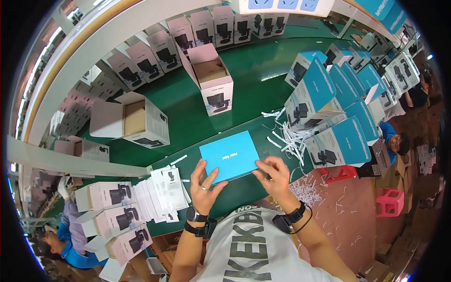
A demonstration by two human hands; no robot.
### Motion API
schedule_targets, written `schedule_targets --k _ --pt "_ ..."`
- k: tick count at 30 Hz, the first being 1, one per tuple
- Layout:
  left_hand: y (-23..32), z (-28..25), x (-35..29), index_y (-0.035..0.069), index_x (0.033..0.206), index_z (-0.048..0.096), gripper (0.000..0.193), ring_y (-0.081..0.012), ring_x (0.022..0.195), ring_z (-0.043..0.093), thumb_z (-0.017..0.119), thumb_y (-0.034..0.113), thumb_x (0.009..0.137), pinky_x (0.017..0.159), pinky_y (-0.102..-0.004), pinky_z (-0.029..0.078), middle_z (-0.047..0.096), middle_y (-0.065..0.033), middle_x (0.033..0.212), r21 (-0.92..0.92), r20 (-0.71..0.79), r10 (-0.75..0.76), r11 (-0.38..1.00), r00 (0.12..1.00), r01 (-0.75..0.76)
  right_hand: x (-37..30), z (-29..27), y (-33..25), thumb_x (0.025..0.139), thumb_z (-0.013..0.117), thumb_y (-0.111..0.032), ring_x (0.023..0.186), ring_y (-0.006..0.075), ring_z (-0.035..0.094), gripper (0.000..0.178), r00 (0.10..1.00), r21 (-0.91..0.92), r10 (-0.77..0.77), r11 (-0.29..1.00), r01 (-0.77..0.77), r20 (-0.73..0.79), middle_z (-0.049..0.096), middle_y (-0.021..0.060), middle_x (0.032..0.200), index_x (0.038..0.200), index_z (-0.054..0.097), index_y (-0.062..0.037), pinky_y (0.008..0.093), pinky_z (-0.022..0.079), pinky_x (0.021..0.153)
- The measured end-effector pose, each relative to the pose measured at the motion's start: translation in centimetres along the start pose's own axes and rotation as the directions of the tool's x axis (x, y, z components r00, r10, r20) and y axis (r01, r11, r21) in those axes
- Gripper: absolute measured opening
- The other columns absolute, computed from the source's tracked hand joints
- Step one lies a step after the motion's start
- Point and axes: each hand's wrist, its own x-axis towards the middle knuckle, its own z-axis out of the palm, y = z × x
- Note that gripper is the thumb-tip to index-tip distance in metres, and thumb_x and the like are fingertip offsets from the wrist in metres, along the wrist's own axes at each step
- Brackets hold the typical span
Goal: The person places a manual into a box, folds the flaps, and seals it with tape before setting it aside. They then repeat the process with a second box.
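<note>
A flat blue box (229, 157) with small white lettering lies on the green table in front of me, or just above it; I cannot tell which. My left hand (205, 187) grips its near left corner, thumb and fingers along the edge. At its right edge my right hand (272, 176) holds the near right corner between thumb and fingers. Left of the box is a stack of printed leaflets (164, 192). Beyond it stands an open white carton (217, 96) with a picture of a black device, its flaps up and brown card inside.
Another open carton (145, 124) stands at the left. Blue-flapped cartons (324, 145) crowd the right side beside white paper strips (292, 138). More cartons (127, 218) stand at the lower left. A pink stool (390, 202) is on the floor. Other people sit at both sides.
</note>
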Motion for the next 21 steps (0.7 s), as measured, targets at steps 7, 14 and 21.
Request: schedule_targets --k 7,14,21 --pt "4.6 -2.6 5.4 0.012 0.142 0.063 0.062 -0.0487 0.148 0.039 0.082 0.032 0.087 0.12 -0.0611 0.035 0.042 -0.0204 0.16 0.324 0.306 0.132 0.917 0.943 -0.233 0.8 -0.5 -0.8 0.073 0.085 0.001 0.068 0.0189 0.061 0.045 0.99 -0.145 -0.109 0.982 0.12 0.086 0.071 0.012 0.124 0.116 0.078 -0.0098 0.0304 0.048 0.056" --pt "4.7 3.3 5.0 0.013 0.163 0.037 0.086 -0.0474 0.154 0.028 0.071 0.049 0.092 0.124 -0.0649 0.023 0.027 -0.0202 0.17 0.493 0.57 0.013 0.795 0.821 -0.354 -1.4 1.3 0.1 0.078 0.081 -0.004 0.071 0.019 0.072 0.038 0.985 -0.066 -0.125 0.989 0.133 0.117 0.074 0.0072 0.129 0.115 0.078 -0.009 0.0315 0.053 0.057" --pt "5.0 0.7 9.5 0.02 0.158 0.048 0.089 -0.0516 0.151 0.03 0.079 0.055 0.083 0.122 -0.0656 0.023 0.031 -0.0309 0.164 0.435 0.551 0.064 0.83 0.832 -0.351 1.9 0.0 1.7 0.081 0.083 -0.007 0.079 0.0227 0.076 0.023 0.981 0.155 -0.153 0.979 0.133 0.121 0.079 0.008 0.113 0.103 0.081 -0.0082 0.0313 0.056 0.061"
